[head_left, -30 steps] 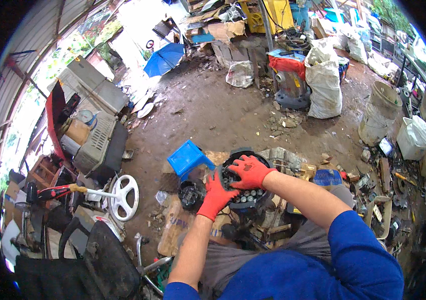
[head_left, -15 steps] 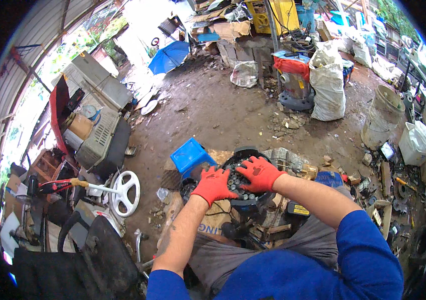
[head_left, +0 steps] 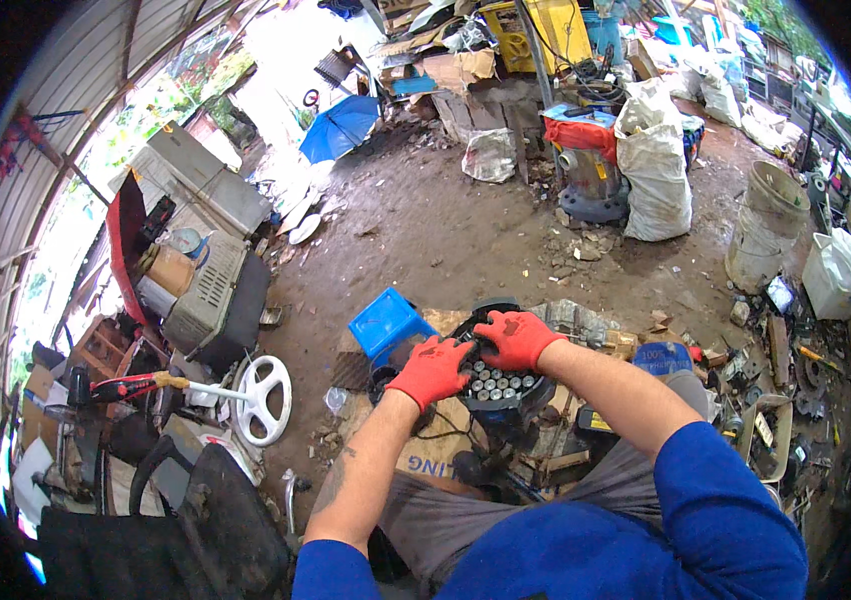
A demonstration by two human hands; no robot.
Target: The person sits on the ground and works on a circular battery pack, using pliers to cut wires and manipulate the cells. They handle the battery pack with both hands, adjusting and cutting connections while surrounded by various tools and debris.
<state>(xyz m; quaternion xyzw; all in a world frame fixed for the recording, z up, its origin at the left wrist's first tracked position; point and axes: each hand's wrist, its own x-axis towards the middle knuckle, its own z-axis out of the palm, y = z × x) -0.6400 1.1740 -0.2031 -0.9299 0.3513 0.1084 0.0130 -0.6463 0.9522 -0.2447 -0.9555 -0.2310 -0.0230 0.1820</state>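
Note:
A black round housing (head_left: pixel 512 412) sits between my knees, and several silver-ended cylinders (head_left: pixel 497 384) stand packed upright inside it. My left hand (head_left: pixel 431 371), in a red glove, reaches over its left side with the fingers curled in. From the right, my right hand (head_left: pixel 518 341), gloved the same way, bends its fingers down over the far part of the housing. Both sets of fingertips nearly meet at something dark above the cylinders. The gloves hide what they grip there.
A blue plastic bin (head_left: pixel 389 325) stands just beyond my left hand. Cardboard (head_left: pixel 436 440) lies under the work. A white wheel-shaped piece (head_left: pixel 266 400) is at left, beside a black seat-like object (head_left: pixel 226 525). Scrap and a tan tray (head_left: pixel 768 435) lie at right.
My fingers, spread over the cylinders before, have curled in and drawn together toward the housing's far side. More of the cylinders' silver ends now show. The view has shifted slightly.

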